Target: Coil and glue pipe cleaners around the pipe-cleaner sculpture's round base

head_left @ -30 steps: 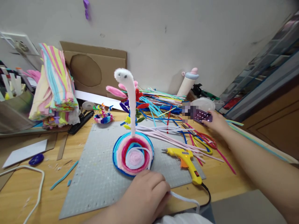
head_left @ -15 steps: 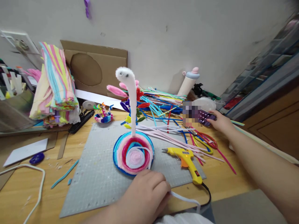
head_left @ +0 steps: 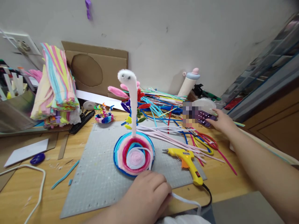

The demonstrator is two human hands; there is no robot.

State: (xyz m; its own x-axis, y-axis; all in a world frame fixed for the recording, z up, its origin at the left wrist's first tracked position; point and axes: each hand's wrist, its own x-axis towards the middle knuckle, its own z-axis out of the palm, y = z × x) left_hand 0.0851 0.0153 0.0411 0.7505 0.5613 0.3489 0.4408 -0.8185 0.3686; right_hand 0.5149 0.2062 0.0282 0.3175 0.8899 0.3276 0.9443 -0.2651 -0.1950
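Observation:
A round disc [head_left: 119, 152] of coiled pipe cleaners in blue, pink, red and white lies on the grey cutting mat [head_left: 88, 183]. From its back edge rises a white fuzzy neck [head_left: 133, 105] with two dark eyes. My left hand [head_left: 149, 193] is closed at the disc's front edge, holding a pale pipe cleaner [head_left: 185, 199] that trails right and also runs onto the disc. At the right, my right hand [head_left: 218, 121] touches a dark phone [head_left: 203, 117], its thumb and a finger spread apart over the phone's near end.
A yellow glue gun [head_left: 187, 155] lies on the mat's right side, its cord curving forward. Red-handled scissors [head_left: 207, 140] and loose pipe cleaners sit behind it. A white bottle [head_left: 188, 84] stands at the back; bundled pipe cleaners [head_left: 57, 84] are at left.
The fingers of my right hand have shifted slightly over the phone, spreading a little. My left hand keeps its hold at the disc. The view has moved very slightly.

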